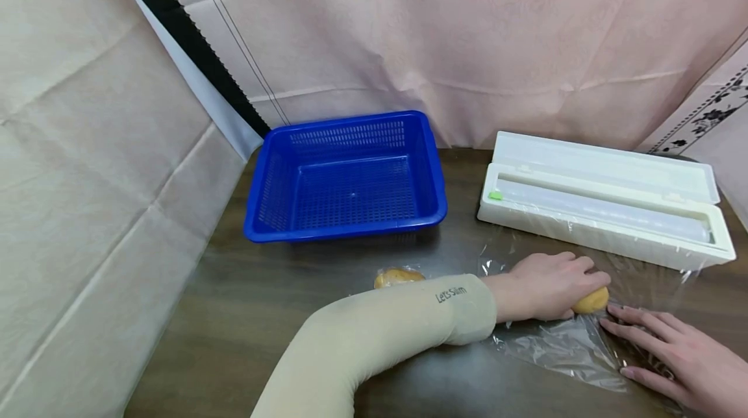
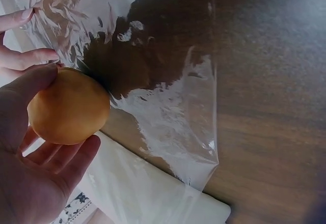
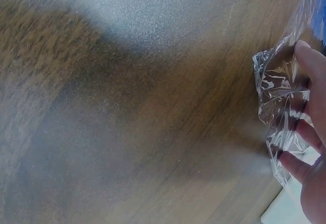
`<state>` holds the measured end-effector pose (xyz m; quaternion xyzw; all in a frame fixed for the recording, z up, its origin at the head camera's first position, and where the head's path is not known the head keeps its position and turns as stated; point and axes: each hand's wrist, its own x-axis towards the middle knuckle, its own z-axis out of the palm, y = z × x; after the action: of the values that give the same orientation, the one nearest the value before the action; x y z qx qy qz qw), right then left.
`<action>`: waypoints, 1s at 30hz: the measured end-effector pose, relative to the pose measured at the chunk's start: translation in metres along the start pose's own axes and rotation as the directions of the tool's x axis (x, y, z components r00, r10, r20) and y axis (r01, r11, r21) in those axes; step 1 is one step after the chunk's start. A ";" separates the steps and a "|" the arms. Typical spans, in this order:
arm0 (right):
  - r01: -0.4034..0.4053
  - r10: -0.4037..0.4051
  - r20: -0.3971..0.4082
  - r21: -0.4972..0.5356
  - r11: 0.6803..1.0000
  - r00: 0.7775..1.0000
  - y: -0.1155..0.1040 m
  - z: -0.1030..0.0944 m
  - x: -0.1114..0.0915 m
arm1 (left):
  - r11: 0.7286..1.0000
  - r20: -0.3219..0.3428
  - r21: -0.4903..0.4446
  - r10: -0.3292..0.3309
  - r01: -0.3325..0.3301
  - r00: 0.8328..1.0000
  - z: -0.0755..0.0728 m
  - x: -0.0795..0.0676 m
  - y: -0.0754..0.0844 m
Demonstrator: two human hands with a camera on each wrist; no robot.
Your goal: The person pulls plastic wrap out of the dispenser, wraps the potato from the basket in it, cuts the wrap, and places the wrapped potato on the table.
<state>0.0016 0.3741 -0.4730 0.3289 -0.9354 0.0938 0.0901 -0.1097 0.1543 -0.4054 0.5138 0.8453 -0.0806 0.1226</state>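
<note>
My left hand [image 1: 549, 287] grips a smooth, yellow-brown round potato [image 2: 70, 107], thumb on one side and fingers curled round the other. The potato is over a sheet of clear plastic wrap [image 1: 563, 346] spread on the table. To its right, my right hand [image 1: 680, 356] touches the wrap with fingers spread and fairly straight. Crinkled wrap [image 3: 280, 96] lies under those fingers in the right wrist view. The sheet reaches back to a white wrap dispenser box [image 1: 602, 236], its lid raised and a roll inside.
A blue plastic basket [image 1: 345, 236] stands at the back of the brown wooden table [image 1: 234, 333]. Beyond my left forearm lies another potato [image 1: 400, 276] in clear wrap, partly hidden by the sleeve. Pale cloth [image 1: 467, 35] hangs behind and at the sides.
</note>
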 end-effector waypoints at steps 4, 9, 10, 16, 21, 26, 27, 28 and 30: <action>0.007 -0.007 -0.009 0.012 1.000 1.000 -0.001 0.000 0.000 | 1.000 0.002 0.003 0.005 -0.005 1.000 0.000 0.001 -0.001; 0.019 -0.019 -0.007 0.019 1.000 1.000 0.000 0.000 -0.001 | 1.000 0.019 0.010 0.011 -0.011 1.000 -0.001 0.001 -0.002; 0.021 -0.021 -0.006 0.019 1.000 1.000 0.000 0.000 -0.001 | 1.000 0.024 0.010 0.011 -0.011 1.000 -0.001 0.001 -0.001; 0.027 -0.027 -0.014 0.028 0.999 1.000 0.001 0.000 -0.001 | 1.000 0.034 0.002 0.014 -0.014 0.999 -0.001 -0.001 -0.003; 0.023 -0.022 -0.015 0.027 0.999 1.000 0.000 0.000 -0.002 | 0.999 0.037 -0.040 0.019 -0.017 0.999 -0.002 -0.001 -0.005; -0.004 0.004 0.004 0.005 1.000 1.000 -0.002 -0.002 -0.001 | 0.998 0.042 -0.051 0.025 -0.023 0.999 0.000 -0.005 -0.009; -0.008 0.008 0.008 0.003 1.000 1.000 -0.002 -0.002 0.000 | 0.998 0.040 -0.049 0.029 -0.027 0.999 0.000 -0.005 -0.009; -0.013 0.013 0.010 0.000 1.000 1.000 -0.002 -0.002 0.000 | 0.998 0.041 -0.049 0.034 -0.032 0.999 0.001 -0.005 -0.010; -0.021 0.021 0.015 -0.002 1.000 1.000 -0.002 -0.003 0.000 | 0.998 0.042 -0.051 0.039 -0.037 0.998 0.001 -0.006 -0.011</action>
<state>0.0034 0.3729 -0.4702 0.3199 -0.9394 0.0915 0.0821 -0.1166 0.1441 -0.4050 0.5248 0.8342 -0.0680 0.1554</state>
